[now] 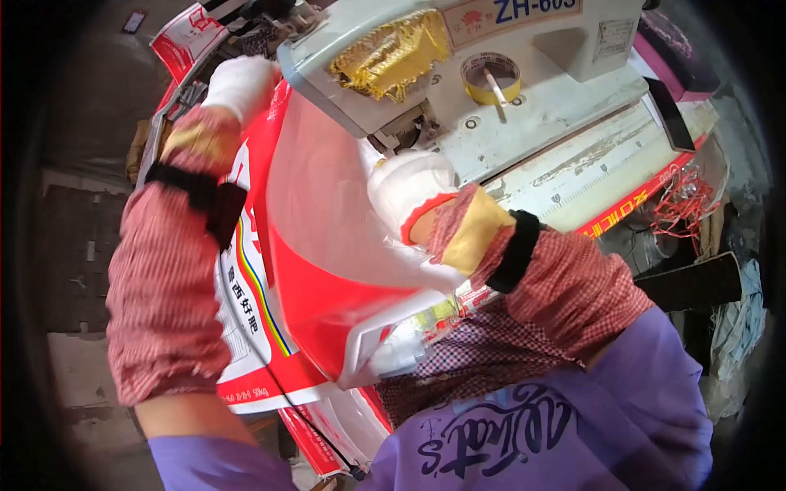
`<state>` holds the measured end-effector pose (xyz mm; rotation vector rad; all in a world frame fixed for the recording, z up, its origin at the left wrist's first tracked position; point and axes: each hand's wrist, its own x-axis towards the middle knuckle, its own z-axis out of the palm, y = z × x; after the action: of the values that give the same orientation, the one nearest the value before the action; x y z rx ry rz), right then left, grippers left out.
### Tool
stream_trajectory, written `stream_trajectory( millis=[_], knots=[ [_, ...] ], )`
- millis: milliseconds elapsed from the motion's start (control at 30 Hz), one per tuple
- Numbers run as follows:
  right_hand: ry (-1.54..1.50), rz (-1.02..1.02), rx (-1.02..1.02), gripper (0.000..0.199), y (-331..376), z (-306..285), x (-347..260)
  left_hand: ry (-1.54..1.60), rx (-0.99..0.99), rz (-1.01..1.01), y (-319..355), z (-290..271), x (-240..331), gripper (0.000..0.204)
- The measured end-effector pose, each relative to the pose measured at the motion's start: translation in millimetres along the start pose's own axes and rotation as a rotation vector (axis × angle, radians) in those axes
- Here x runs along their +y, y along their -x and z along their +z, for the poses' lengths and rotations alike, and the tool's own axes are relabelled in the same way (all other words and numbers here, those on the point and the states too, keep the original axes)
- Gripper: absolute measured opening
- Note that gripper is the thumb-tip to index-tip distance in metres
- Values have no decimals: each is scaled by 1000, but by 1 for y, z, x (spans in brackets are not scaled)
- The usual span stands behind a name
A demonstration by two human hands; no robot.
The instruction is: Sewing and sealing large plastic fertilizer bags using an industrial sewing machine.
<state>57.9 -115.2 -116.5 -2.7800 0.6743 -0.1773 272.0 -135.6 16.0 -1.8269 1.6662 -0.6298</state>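
A large red and white woven sack [315, 315] lies across my front, its sheet curved up in a fold with the pale side showing. My left hand [241, 86], in a white glove, grips the sack's far left edge. My right hand [412, 188], in a white glove with a red cuff, is closed at the sack's right side, close to the needle area; its fingertips are hidden. Just beyond the sack stands a pale grey industrial sewing machine [565, 82], its head overhanging the sack's far edge. The stitching point is hidden.
A yellow tape roll [491, 79] with a thin white stick in it rests on the machine. A dark phone-like slab [671, 114] lies at the worktable's right edge, above tangled red string [686, 204]. More red and white sacks [190, 41] lie at the far left.
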Motion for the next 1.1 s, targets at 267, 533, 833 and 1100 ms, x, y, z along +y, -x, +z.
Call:
stream_trajectory(
  millis=[267,533,833,1100],
  knots=[
    [-32,-298,-333,26,-30,-1,74,143,263,418,93,-153,126,14],
    [-433,-309,-96,28,-38,22,80,303,68,698,79,-106,146,38],
    [87,-499,-134,18,-16,-5,62,732,-1138,260,109,-171,92,45],
    [-77,-76,-78,23,-2,16,52,-94,-1291,428,169,-206,127,40]
  ],
)
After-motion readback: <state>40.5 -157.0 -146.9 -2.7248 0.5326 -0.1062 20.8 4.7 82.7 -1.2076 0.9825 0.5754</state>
